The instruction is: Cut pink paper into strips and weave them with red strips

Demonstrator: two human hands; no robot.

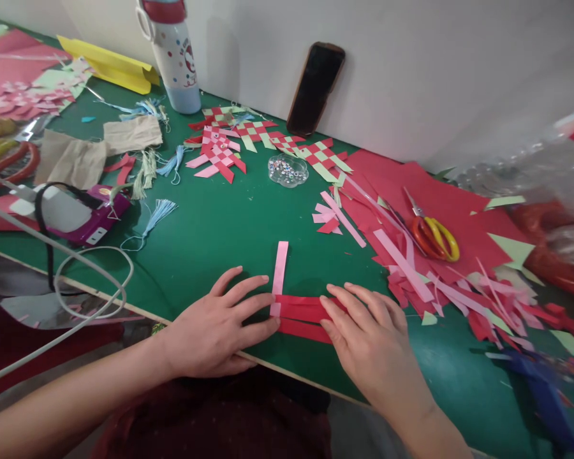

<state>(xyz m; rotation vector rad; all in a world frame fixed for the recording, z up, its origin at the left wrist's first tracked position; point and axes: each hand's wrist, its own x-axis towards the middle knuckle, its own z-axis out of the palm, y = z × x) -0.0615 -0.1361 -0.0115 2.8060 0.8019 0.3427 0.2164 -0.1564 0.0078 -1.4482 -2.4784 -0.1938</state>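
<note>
Several red paper strips lie side by side near the table's front edge. A pink paper strip crosses them at their left end and points away from me. My left hand rests there with its fingers spread, fingertips touching the left end of the strips. My right hand has curved fingers over the right part of the red strips, thumb close to the index finger, with strips between them. That end of the strips is hidden under the hand.
Woven paper pieces and a clear dish of beads lie toward the wall. A phone leans there beside a bottle. Scissors sit on red paper at right. A white cable loops at left.
</note>
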